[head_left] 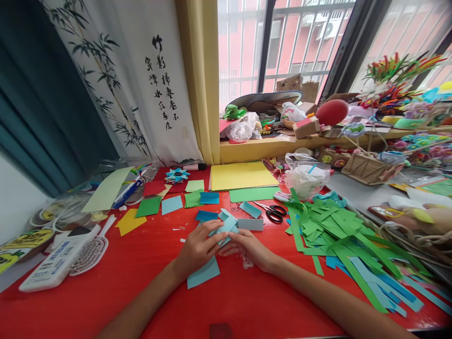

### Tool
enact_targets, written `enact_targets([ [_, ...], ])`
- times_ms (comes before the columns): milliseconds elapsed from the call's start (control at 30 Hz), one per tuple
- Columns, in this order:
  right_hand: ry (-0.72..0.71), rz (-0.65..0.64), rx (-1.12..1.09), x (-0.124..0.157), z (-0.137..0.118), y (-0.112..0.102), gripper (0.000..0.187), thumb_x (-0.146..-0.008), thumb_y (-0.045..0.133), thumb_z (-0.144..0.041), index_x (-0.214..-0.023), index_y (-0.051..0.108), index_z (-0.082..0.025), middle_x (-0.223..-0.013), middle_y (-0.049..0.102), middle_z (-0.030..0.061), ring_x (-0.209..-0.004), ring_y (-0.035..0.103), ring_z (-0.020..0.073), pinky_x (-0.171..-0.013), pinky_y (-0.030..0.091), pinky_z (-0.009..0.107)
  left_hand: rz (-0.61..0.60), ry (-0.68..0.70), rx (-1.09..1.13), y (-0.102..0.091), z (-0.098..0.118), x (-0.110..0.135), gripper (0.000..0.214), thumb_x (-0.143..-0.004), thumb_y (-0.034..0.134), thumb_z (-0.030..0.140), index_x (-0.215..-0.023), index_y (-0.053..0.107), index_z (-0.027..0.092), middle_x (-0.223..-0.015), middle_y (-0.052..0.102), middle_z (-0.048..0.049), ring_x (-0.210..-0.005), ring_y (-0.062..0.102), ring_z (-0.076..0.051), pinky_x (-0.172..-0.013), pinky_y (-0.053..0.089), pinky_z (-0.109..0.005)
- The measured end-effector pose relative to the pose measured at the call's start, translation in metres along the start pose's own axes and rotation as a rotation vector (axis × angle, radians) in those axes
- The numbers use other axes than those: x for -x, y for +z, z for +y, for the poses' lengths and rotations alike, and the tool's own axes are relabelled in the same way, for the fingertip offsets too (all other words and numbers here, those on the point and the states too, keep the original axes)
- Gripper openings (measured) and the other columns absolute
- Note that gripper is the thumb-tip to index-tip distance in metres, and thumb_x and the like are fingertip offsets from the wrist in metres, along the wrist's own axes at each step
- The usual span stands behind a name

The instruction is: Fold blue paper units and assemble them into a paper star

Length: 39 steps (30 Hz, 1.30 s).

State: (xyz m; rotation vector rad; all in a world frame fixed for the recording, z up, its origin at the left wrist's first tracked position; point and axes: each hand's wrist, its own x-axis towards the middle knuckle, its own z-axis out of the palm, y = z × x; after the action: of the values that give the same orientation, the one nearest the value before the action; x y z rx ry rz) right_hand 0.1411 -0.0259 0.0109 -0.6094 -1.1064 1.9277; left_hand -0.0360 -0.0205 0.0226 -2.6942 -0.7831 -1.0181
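Both hands meet over the middle of a red tabletop. My left hand [200, 244] pinches the left side of a light blue folded paper piece [228, 222]. On its right edge, the thumb and fingers of my right hand [252, 247] close on the same piece. Under my left hand lies a light blue paper sheet [204, 274], partly covered. Just beyond the fingers are a darker blue folded paper [206, 215], a grey-blue folded strip [250, 224] and another folded blue piece [250, 209]. Black-handled scissors [274, 214] rest to the right of these.
Green paper strips [328, 228] and blue strips [383, 285] heap at the right. Left are a hairbrush [93, 249], a white package [60, 259] and a yellow paper [130, 221]. Yellow sheets [243, 176] and a blue paper star [177, 175] lie at the back. A plastic bag [306, 179] stands behind the scissors.
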Motion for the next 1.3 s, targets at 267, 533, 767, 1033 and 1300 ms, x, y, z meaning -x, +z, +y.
enact_targets([
  [267, 0.028, 0.012, -0.134, -0.002, -0.002, -0.008, 0.026, -0.077, 0.055, -0.036, -0.089, 0.056, -0.013, -0.082, 0.060, 0.0050, -0.074, 0.061, 0.0153, -0.066, 0.051, 0.032, -0.085, 0.030, 0.084, -0.001, -0.007, 0.006, 0.032, -0.080, 0.045, 0.013, -0.110, 0.053, 0.022, -0.120, 0.052, -0.0085, -0.112, 0.046, -0.020, -0.087, 0.045, -0.033],
  [533, 0.032, 0.068, -0.162, -0.003, 0.000, -0.009, 0.019, -0.077, 0.057, -0.033, -0.079, 0.055, -0.015, -0.069, 0.055, -0.0010, -0.063, 0.058, 0.0107, -0.061, 0.050, 0.027, -0.202, 0.079, 0.066, 0.000, 0.001, -0.003, 0.029, -0.081, 0.048, 0.025, -0.109, 0.055, 0.022, -0.123, 0.048, -0.0077, -0.118, 0.038, -0.024, -0.092, 0.040, -0.039],
  [767, 0.046, 0.092, 0.044, 0.000, 0.002, -0.002, 0.027, -0.076, 0.055, -0.041, -0.089, 0.056, -0.017, -0.072, 0.059, 0.0013, -0.065, 0.058, 0.0122, -0.062, 0.048, 0.026, -0.076, -0.350, 0.410, -0.006, 0.006, -0.007, 0.028, -0.087, 0.035, 0.029, -0.097, 0.061, 0.023, -0.104, 0.053, -0.0058, -0.099, 0.048, -0.018, -0.085, 0.041, -0.032],
  [1033, 0.050, 0.065, 0.356, 0.002, 0.009, -0.004, 0.032, -0.079, 0.046, -0.048, -0.089, 0.054, -0.019, -0.069, 0.055, 0.0001, -0.058, 0.053, 0.0111, -0.040, 0.036, 0.017, -0.122, -0.659, 0.529, -0.003, 0.016, -0.014, 0.021, -0.081, 0.048, 0.030, -0.099, 0.056, 0.023, -0.087, 0.054, -0.0015, -0.077, 0.050, -0.013, -0.070, 0.041, -0.025],
  [1300, -0.032, 0.103, 0.441, -0.002, 0.018, -0.010, 0.029, -0.081, 0.044, -0.047, -0.086, 0.052, -0.020, -0.064, 0.046, -0.0027, -0.053, 0.043, 0.0077, -0.044, 0.036, 0.018, -0.080, -0.744, 0.624, -0.001, 0.016, -0.013, 0.018, -0.080, 0.050, 0.031, -0.093, 0.057, 0.021, -0.083, 0.054, -0.0011, -0.072, 0.050, -0.013, -0.067, 0.041, -0.024],
])
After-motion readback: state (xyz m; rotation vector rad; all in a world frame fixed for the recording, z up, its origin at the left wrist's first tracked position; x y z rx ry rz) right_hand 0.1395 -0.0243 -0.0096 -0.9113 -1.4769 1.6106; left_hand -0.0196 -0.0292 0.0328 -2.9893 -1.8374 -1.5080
